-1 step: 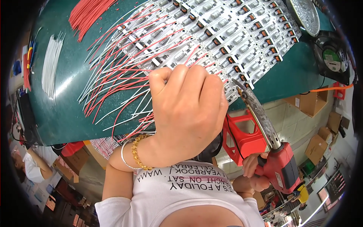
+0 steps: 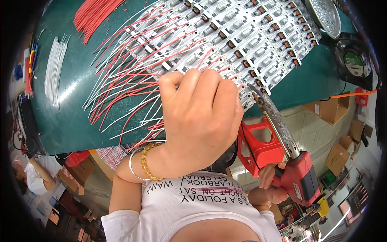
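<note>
The left hand (image 2: 201, 111) curls over the near edge of the circuit-board panel (image 2: 242, 34); what it pinches, I can't tell. The right hand (image 2: 271, 183) grasps a soldering tool (image 2: 305, 177), tip by that edge. Wires (image 2: 139, 74) splay left of the panel. Soldering seems in hand, calling for steadiness.

Left forearm (image 2: 129, 171): we angle it inward and forward, from the lower left toward the middle.
Left wrist (image 2: 164, 158): ours runs nearly in line with the hand.
Left hand (image 2: 201, 111): we turn its back upward, fingers bent under, tips hidden.
Right hand (image 2: 273, 183): we curl it into a grip, lower and well apart.
Right arm (image 2: 258, 197): ours shows only partly.
</note>
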`<state>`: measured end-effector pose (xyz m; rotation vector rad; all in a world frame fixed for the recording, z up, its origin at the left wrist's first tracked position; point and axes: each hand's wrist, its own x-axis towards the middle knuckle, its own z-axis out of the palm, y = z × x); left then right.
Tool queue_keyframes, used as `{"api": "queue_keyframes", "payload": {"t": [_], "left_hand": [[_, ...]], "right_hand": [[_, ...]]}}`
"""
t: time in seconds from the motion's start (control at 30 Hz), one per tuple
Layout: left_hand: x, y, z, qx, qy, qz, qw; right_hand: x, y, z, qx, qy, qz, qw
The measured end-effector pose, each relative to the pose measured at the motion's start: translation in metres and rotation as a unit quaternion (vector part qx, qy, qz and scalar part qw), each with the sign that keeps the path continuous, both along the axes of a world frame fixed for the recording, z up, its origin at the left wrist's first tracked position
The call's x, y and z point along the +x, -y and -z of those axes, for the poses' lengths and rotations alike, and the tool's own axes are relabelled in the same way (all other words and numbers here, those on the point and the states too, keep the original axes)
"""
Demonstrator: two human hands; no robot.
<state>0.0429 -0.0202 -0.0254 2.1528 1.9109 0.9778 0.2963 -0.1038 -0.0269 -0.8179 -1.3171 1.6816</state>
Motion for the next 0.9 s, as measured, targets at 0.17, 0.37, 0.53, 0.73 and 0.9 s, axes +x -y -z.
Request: {"api": "queue_keyframes", "payload": {"t": [0.17,0.37,0.53,0.73,0.9], "left_hand": [[-0.001,0.0,0.002,-0.006,0.004,0.013,1.0],[0.009,0.004,-0.003,0.008,0.074,0.004,0.997],[0.016,0.004,0.002,0.013,0.048,0.0,0.999],[0.017,0.005,0.004,0.018,0.037,-0.004,0.999],[0.015,0.006,0.004,0.021,0.022,-0.009,1.0]], "right_hand": [[-0.001,0.0,-0.001,0.006,0.001,0.018,1.0],[0.001,0.004,-0.001,0.0,-0.013,0.032,0.999],[0.006,0.01,0.001,-0.005,-0.023,0.044,0.999],[0.009,0.015,0.004,-0.006,-0.027,0.05,0.998],[0.008,0.013,0.003,0.002,-0.019,0.039,0.999]]}}
